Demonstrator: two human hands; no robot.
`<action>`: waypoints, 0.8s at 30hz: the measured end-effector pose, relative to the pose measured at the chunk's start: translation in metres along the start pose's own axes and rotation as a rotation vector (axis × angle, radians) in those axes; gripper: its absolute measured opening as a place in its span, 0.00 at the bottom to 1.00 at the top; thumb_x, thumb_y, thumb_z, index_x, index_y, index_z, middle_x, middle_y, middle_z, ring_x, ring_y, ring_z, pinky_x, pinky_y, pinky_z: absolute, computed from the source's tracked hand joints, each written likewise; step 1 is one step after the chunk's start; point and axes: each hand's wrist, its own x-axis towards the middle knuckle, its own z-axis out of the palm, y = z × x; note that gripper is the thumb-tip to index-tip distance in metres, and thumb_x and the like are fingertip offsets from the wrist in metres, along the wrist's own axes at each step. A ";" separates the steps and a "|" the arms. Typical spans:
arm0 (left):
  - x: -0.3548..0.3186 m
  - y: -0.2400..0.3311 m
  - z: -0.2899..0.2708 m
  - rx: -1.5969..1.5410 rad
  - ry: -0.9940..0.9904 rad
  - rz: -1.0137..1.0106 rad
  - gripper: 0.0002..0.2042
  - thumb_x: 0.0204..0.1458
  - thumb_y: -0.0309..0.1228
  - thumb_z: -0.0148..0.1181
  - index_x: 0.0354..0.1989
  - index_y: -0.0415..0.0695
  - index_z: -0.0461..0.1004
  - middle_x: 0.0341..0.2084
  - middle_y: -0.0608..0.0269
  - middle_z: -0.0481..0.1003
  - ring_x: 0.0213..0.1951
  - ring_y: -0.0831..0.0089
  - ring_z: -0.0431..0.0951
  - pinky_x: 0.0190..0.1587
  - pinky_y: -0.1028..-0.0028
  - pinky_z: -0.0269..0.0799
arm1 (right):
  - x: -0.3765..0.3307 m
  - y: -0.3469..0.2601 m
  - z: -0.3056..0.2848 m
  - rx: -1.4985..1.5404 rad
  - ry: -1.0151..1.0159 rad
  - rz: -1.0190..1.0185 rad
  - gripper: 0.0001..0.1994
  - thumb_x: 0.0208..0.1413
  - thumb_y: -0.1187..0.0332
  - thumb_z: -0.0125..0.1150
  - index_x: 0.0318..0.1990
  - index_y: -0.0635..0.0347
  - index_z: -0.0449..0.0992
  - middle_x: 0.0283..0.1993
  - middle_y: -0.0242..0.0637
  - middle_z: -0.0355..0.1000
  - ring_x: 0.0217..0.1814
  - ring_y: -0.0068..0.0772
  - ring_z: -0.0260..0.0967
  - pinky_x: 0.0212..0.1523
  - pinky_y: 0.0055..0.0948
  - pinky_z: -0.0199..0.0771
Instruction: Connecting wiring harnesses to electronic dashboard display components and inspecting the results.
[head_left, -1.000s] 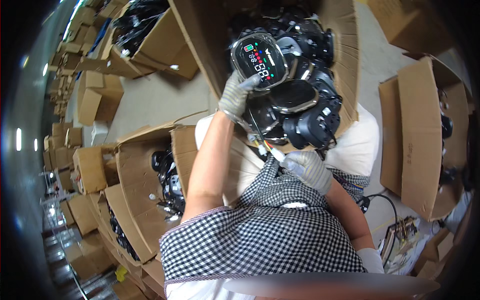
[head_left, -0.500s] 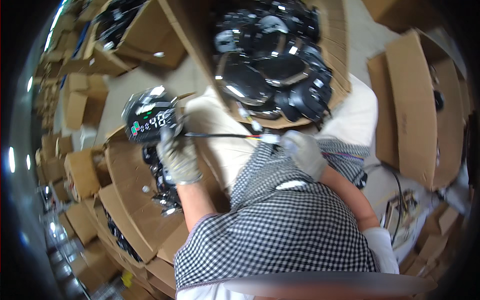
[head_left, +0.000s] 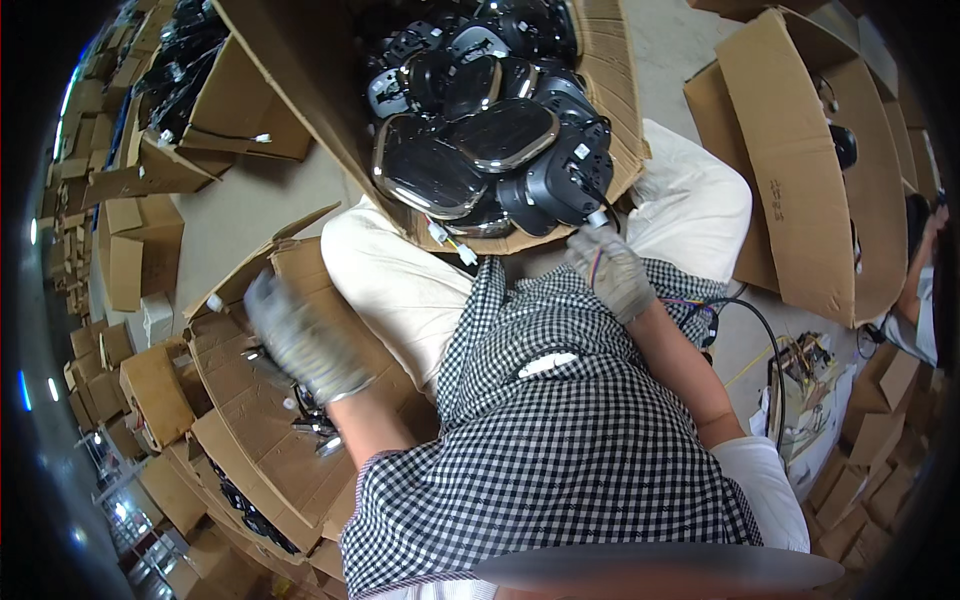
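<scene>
My left hand (head_left: 303, 338), in a grey-white work glove, is over the open cardboard box (head_left: 240, 390) on the left. Motion smears its fingers, so I cannot tell whether they hold anything. My gloved right hand (head_left: 613, 278) is closed on thin coloured wires (head_left: 594, 268) at the near rim of the large box (head_left: 628, 90) between my legs. A white connector (head_left: 597, 218) on a black cable shows at its fingertips. Glossy black display units (head_left: 430, 165) with rounded faces fill the large box. Another white connector (head_left: 467, 254) hangs over its near edge.
An open carton (head_left: 815, 200) stands on the right, with black parts inside. Below it are a black cable (head_left: 775, 350) and a small wired device (head_left: 808, 365). More cartons (head_left: 245, 100) line the left. Another person's arm (head_left: 925, 265) shows at the far right.
My left hand has moved left and down over the left box; the lit display unit it held is out of sight. My right hand has parted from that unit's cable. The view has shifted.
</scene>
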 end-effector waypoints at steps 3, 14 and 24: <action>-0.031 -0.014 0.066 0.069 -0.439 -0.021 0.29 0.51 0.36 0.58 0.59 0.36 0.59 0.58 0.50 0.62 0.60 0.60 0.60 0.63 0.64 0.52 | 0.003 -0.014 0.008 -0.036 0.095 -0.253 0.20 0.56 0.64 0.58 0.53 0.65 0.66 0.49 0.39 0.68 0.51 0.34 0.66 0.55 0.34 0.68; -0.026 -0.130 0.139 0.845 -0.529 0.437 0.36 0.43 0.43 0.62 0.61 0.46 0.56 0.64 0.43 0.46 0.63 0.33 0.41 0.63 0.45 0.42 | 0.065 -0.053 0.129 -0.594 0.039 -0.498 0.14 0.58 0.63 0.56 0.46 0.62 0.71 0.42 0.35 0.74 0.33 0.17 0.65 0.35 0.17 0.65; -0.098 -0.167 0.143 0.705 -0.561 0.082 0.46 0.41 0.45 0.65 0.67 0.50 0.43 0.66 0.41 0.37 0.65 0.36 0.37 0.65 0.48 0.36 | 0.132 -0.034 0.173 -0.976 -0.185 -0.586 0.09 0.55 0.65 0.58 0.34 0.62 0.78 0.34 0.28 0.74 0.29 0.15 0.63 0.32 0.17 0.64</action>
